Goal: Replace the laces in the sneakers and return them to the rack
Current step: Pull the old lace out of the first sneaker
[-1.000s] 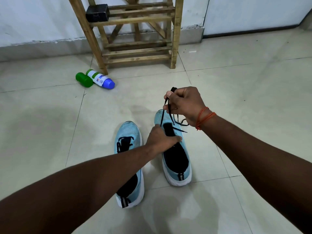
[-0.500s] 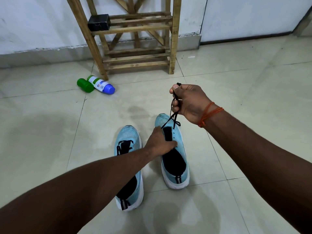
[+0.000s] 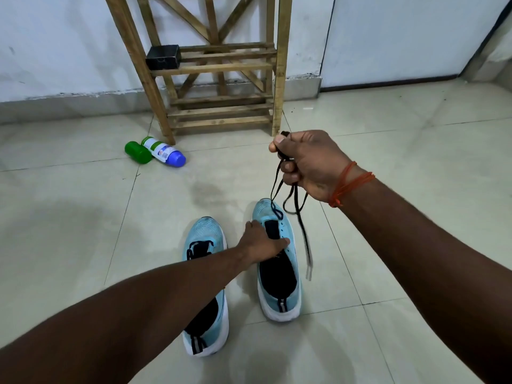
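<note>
Two light blue sneakers stand side by side on the tiled floor. My left hand (image 3: 261,243) rests on the right sneaker (image 3: 279,278), fingers laid across its tongue opening. My right hand (image 3: 307,164) is raised above the toe and grips a black lace (image 3: 297,214). The lace still runs through the lowest eyelets near the toe, and a free end dangles beside the shoe. The left sneaker (image 3: 206,286) keeps its black lace, partly hidden by my left forearm. The wooden rack (image 3: 221,67) stands against the wall ahead.
A green bottle (image 3: 137,152) and a white bottle with a blue cap (image 3: 164,151) lie on the floor by the rack's left leg. A small black box (image 3: 163,56) sits on a rack shelf. A white door is at the right.
My right hand has pulled the black lace up and away from the right sneaker, freeing it from the upper eyelets; one end now hangs loose. My left hand stayed pressing the shoe.
</note>
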